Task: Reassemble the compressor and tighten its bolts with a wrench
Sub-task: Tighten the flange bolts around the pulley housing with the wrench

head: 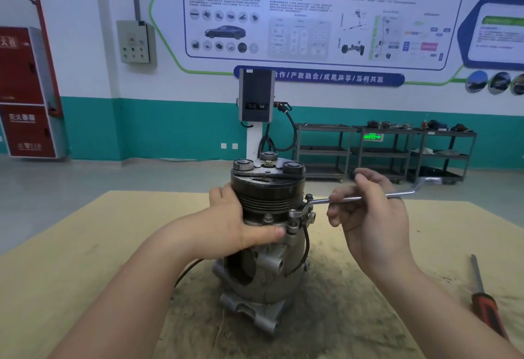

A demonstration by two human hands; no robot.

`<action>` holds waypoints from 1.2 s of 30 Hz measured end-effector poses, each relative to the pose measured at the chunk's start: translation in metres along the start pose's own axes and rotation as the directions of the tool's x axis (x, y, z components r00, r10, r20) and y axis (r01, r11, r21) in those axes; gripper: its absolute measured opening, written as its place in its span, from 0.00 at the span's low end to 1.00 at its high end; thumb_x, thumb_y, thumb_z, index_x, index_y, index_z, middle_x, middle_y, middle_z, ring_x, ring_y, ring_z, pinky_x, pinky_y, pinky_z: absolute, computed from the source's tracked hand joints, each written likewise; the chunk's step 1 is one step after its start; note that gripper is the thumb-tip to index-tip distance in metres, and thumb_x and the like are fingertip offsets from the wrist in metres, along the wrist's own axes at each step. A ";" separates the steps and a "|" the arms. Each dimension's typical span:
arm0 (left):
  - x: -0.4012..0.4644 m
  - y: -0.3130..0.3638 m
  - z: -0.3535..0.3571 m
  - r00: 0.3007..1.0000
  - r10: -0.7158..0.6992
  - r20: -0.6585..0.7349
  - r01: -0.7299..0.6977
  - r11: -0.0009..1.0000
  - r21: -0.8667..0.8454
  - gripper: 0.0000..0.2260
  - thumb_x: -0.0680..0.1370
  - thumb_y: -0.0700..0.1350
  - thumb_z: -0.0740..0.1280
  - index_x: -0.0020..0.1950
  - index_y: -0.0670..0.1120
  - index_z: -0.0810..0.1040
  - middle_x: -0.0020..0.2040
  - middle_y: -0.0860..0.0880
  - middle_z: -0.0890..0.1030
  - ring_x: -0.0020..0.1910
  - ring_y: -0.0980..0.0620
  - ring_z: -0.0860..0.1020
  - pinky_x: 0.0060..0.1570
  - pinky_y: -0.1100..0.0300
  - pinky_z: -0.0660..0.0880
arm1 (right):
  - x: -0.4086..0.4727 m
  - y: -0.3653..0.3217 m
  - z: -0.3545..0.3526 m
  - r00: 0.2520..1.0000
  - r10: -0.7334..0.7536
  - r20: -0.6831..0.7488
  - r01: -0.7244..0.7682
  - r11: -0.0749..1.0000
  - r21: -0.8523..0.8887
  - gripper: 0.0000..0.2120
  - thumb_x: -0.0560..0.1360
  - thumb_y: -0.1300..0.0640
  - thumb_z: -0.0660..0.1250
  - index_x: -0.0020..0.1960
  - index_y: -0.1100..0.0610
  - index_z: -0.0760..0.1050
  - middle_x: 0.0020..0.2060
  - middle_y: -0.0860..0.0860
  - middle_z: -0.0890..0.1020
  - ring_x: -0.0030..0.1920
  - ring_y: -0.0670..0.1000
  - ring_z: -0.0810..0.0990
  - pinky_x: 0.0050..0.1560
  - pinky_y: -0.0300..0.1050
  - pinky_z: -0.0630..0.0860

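Observation:
The compressor [263, 282] stands upright on the yellow table [85, 245], silver body below and black grooved pulley [269, 191] on top. My left hand [229, 228] grips its left side just under the pulley, thumb lying across the front. My right hand [368, 214] holds the shaft of a silver offset ring wrench [340, 199]. The wrench's ring end sits on a bolt [295, 215] at the compressor's right flange. A second bolt head [268, 218] shows at the front of the flange.
A screwdriver with a red and black handle [486, 302] lies on the table at the right. A black cable [187, 269] runs from the compressor to the left. Beyond the table stand a charging post [256, 98] and dark metal shelves [385, 151].

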State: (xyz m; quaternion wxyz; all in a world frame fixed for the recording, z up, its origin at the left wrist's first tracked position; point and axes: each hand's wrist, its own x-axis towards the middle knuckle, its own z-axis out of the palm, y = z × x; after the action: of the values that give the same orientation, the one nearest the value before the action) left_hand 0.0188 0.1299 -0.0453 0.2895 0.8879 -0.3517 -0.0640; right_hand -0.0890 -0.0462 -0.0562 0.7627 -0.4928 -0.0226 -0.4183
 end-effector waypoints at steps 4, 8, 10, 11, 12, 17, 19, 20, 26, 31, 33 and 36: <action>-0.004 0.008 0.000 0.998 -0.059 -0.038 0.053 0.988 -0.145 0.63 0.49 0.79 0.59 0.79 0.51 0.51 0.71 0.48 0.60 0.62 0.56 0.61 0.67 0.59 0.60 | -0.010 0.001 0.002 0.989 -0.129 0.071 0.129 0.992 0.005 0.07 0.75 0.63 0.56 0.51 0.55 0.68 0.26 0.56 0.77 0.21 0.55 0.74 0.23 0.39 0.69; -0.002 0.017 0.010 0.974 -0.192 -0.123 0.161 0.960 -0.229 0.68 0.46 0.79 0.58 0.80 0.49 0.46 0.76 0.44 0.55 0.74 0.46 0.61 0.72 0.54 0.60 | 0.001 0.005 0.001 0.980 0.195 -0.026 -0.188 0.968 0.165 0.06 0.80 0.63 0.54 0.50 0.58 0.69 0.24 0.54 0.75 0.19 0.51 0.70 0.21 0.35 0.65; 0.000 0.023 0.019 0.945 -0.272 -0.184 0.213 0.933 -0.289 0.69 0.46 0.79 0.60 0.80 0.49 0.44 0.76 0.43 0.54 0.74 0.43 0.62 0.71 0.51 0.62 | 0.005 0.006 -0.001 0.959 0.282 -0.023 -0.270 0.935 0.229 0.06 0.81 0.62 0.54 0.49 0.58 0.69 0.24 0.54 0.74 0.20 0.51 0.69 0.21 0.36 0.65; 0.001 0.025 0.022 0.932 -0.298 -0.208 0.221 0.918 -0.329 0.67 0.48 0.79 0.63 0.80 0.49 0.45 0.75 0.43 0.56 0.73 0.42 0.62 0.71 0.50 0.63 | 0.005 0.008 -0.002 0.961 0.274 -0.030 -0.259 0.937 0.235 0.06 0.81 0.62 0.54 0.49 0.58 0.69 0.24 0.54 0.74 0.20 0.51 0.70 0.21 0.36 0.66; 0.003 0.026 0.025 0.922 -0.316 -0.225 0.219 0.903 -0.370 0.65 0.51 0.77 0.67 0.79 0.49 0.46 0.74 0.43 0.57 0.72 0.43 0.63 0.70 0.50 0.64 | 0.004 0.009 -0.002 0.971 0.235 -0.042 -0.219 0.948 0.232 0.06 0.81 0.62 0.54 0.49 0.57 0.69 0.24 0.54 0.74 0.20 0.51 0.70 0.21 0.36 0.66; 0.009 0.025 0.031 0.911 -0.319 -0.262 0.167 0.865 -0.473 0.53 0.61 0.66 0.76 0.77 0.48 0.53 0.69 0.45 0.63 0.57 0.50 0.65 0.55 0.58 0.65 | -0.020 0.022 -0.005 0.932 -0.352 0.088 0.353 0.936 0.001 0.07 0.80 0.63 0.55 0.53 0.52 0.65 0.30 0.53 0.81 0.28 0.52 0.77 0.29 0.39 0.72; 0.009 0.024 0.031 0.913 -0.300 -0.278 0.140 0.868 -0.477 0.51 0.62 0.65 0.76 0.76 0.46 0.55 0.67 0.45 0.65 0.55 0.51 0.65 0.55 0.60 0.66 | -0.030 0.028 -0.006 0.741 -0.573 0.351 0.639 0.762 -0.106 0.09 0.81 0.60 0.58 0.58 0.48 0.64 0.37 0.52 0.82 0.35 0.51 0.80 0.36 0.41 0.76; 0.009 0.024 0.031 0.915 -0.292 -0.280 0.128 0.866 -0.483 0.51 0.61 0.65 0.76 0.75 0.46 0.56 0.66 0.45 0.66 0.55 0.52 0.66 0.55 0.60 0.67 | -0.033 0.029 -0.006 0.639 -0.603 0.477 0.733 0.665 -0.143 0.09 0.81 0.56 0.61 0.59 0.47 0.66 0.40 0.53 0.82 0.38 0.52 0.81 0.39 0.43 0.77; 0.006 0.019 0.026 0.929 -0.255 -0.268 0.094 0.863 -0.496 0.44 0.61 0.63 0.77 0.69 0.47 0.62 0.62 0.46 0.70 0.56 0.50 0.72 0.54 0.60 0.71 | -0.030 0.028 0.013 0.274 -0.460 0.845 0.961 0.169 -0.219 0.08 0.71 0.59 0.76 0.41 0.64 0.81 0.40 0.56 0.82 0.39 0.53 0.78 0.46 0.37 0.74; 0.015 0.021 0.021 0.909 -0.314 -0.274 0.211 0.913 -0.349 0.34 0.71 0.58 0.73 0.69 0.46 0.62 0.64 0.42 0.70 0.61 0.44 0.72 0.51 0.58 0.74 | -0.019 0.027 0.031 0.303 -0.502 0.810 0.953 0.168 -0.252 0.07 0.73 0.60 0.73 0.42 0.64 0.82 0.38 0.56 0.83 0.37 0.56 0.81 0.36 0.46 0.77; 0.015 0.014 0.018 0.944 -0.252 -0.215 0.186 0.940 -0.285 0.37 0.73 0.60 0.70 0.73 0.44 0.58 0.67 0.40 0.68 0.63 0.41 0.73 0.55 0.51 0.75 | -0.015 0.019 0.038 0.390 -0.576 0.718 0.920 0.273 -0.281 0.08 0.79 0.56 0.63 0.46 0.59 0.79 0.38 0.51 0.81 0.37 0.50 0.80 0.38 0.42 0.78; 0.003 0.002 0.004 0.993 -0.107 -0.057 0.091 0.970 -0.226 0.55 0.60 0.78 0.66 0.77 0.49 0.53 0.67 0.45 0.68 0.64 0.47 0.72 0.54 0.55 0.74 | -0.016 0.005 0.046 0.697 -0.615 0.368 0.714 0.640 -0.284 0.04 0.82 0.54 0.56 0.52 0.46 0.68 0.34 0.50 0.77 0.30 0.41 0.74 0.34 0.32 0.71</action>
State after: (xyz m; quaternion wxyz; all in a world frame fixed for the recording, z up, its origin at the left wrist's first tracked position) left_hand 0.0186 0.1247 -0.0476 0.3958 0.8679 -0.2874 -0.0867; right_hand -0.0785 0.0002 -0.0436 0.4247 -0.6422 -0.2069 -0.6037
